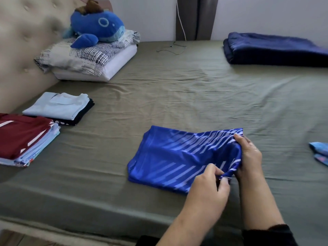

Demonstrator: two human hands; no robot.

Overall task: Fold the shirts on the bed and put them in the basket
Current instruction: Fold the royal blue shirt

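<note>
I see the bed (177, 89) spread wide under an olive sheet, and the blue striped shirt (170, 157) lies near its front edge, just ahead of me and a little right of centre. It is already partly folded into a rough rectangle, its long side running left to right across my view. Both my hands work its right end, so the loose material sits directly under them and the folded bulk stretches away to the left. My right hand (249, 155) curls round the bunched right edge, thumb on top. My left hand (211, 187) pinches the near right corner between thumb and fingers, nearly touching the right. I judge the next fold goes leftward over the body. Two stacks of folded shirts (30, 134) wait at far left. I see no basket.
</note>
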